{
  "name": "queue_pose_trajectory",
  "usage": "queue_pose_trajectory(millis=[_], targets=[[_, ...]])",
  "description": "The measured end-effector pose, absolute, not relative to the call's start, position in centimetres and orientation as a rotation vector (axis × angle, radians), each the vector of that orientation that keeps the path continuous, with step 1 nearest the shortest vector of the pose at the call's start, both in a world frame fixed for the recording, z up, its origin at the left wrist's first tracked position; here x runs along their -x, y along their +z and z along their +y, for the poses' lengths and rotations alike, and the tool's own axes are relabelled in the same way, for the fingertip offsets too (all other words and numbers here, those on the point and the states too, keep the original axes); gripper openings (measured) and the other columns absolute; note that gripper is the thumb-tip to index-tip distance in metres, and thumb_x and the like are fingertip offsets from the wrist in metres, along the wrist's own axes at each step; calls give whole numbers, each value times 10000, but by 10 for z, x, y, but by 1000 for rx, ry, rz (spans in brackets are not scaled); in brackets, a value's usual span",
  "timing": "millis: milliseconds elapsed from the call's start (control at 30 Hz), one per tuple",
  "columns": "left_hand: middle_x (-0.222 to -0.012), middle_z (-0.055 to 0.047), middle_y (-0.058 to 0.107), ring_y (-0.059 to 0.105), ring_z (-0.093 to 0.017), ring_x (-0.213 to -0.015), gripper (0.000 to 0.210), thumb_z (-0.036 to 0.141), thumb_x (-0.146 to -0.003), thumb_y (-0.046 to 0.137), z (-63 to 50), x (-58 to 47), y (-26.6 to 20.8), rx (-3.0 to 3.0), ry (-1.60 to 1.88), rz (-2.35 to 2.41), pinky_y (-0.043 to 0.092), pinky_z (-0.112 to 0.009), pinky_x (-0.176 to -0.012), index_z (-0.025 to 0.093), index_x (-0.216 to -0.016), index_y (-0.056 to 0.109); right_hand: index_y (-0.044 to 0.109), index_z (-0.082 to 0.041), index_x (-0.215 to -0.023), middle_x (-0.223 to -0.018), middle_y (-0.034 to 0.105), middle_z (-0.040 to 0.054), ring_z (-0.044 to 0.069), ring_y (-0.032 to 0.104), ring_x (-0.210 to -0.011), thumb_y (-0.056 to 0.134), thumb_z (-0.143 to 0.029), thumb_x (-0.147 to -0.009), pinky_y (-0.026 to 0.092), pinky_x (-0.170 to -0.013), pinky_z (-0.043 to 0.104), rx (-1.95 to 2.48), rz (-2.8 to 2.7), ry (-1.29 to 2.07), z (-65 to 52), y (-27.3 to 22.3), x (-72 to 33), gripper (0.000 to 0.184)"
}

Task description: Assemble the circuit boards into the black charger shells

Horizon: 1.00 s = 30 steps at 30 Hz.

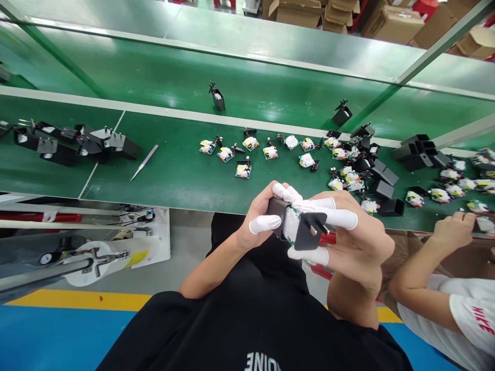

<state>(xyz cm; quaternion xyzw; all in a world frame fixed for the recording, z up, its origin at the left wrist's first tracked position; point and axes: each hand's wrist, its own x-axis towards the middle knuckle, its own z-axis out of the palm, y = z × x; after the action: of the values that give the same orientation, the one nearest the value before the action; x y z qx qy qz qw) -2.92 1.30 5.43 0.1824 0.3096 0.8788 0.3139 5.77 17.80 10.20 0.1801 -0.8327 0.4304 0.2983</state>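
Observation:
My left hand (258, 219), with white finger cots on its fingers, is closed around a black plastic adapter housing (276, 211). A circuit board with white filler (291, 225) sits partly inside the housing's open end. On the board's outer end is a black plug plate with metal prongs (311, 231). My right hand (344, 237), also in white finger cots, grips the board and plate from above and below. Both hands are just off the front edge of the green bench (185, 190).
Several circuit boards (270, 151) lie across the bench, with black housings (381, 180) piled to the right. Tweezers (144, 162) and assembled black units (73, 141) lie left. A co-worker's hand (454, 229) is at far right. Machinery (96, 257) stands at left.

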Motion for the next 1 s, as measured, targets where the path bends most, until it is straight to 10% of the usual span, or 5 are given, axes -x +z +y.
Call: queue_pose_trajectory(millis=[667,1000], targets=[[-1003,-64,680,533,-148,-694,477,456,-757,768,17,20,54,27,2262,576,302,-256,-498,221,-1160,671,752,-329,-1361,-1124,807,69,309,774,-963,1041,-413,-767,659,-799,496,-271,-2135,735,165,79,-58,665],[-924,-31,649,551,-152,-695,358,414,-760,777,16,16,42,-98,2256,668,420,-273,-575,213,-1027,649,731,-342,-1402,-1399,743,100,357,720,-1266,1006,-392,-802,644,-1037,564,-241,-2287,1317,168,79,-47,662]])
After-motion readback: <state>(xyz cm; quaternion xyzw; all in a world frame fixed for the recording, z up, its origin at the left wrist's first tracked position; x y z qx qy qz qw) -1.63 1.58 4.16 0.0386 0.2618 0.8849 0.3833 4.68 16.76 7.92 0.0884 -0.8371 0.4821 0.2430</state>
